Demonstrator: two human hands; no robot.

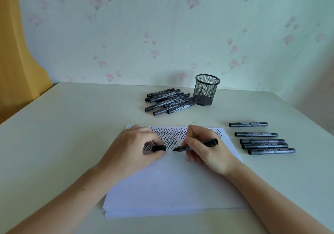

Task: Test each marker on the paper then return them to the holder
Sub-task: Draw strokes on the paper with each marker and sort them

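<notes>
A stack of white paper lies nearest, on a pale table, its lower part blank and its far edge covered with rows of black zigzag test strokes. Two bare forearms reach in from the bottom corners, and both hands rest on the sheet, probably to steady it while writing.

The left hand lies knuckles up on the paper's left side, its fingers curled around a small black cap. It seems to be keeping the cap ready to go back on. The right hand pinches an uncapped black marker in a writing grip, the tip aimed left and down at the paper just under the zigzags. I cannot tell whether the tip touches the sheet. The cap and the tip sit close together but apart.

To the right of the paper, five capped black markers lie side by side in a loose column, well apart from the rest. Judging by the neat layout, these look like a sorted group, perhaps already tested.

Farther back, a heap of similar markers lies jumbled just left of a black wire-mesh pen holder. The holder stands upright and holds no markers, so returning them appears not yet begun.

Behind the table is pale floral wallpaper, with a yellow curtain at far left.
</notes>
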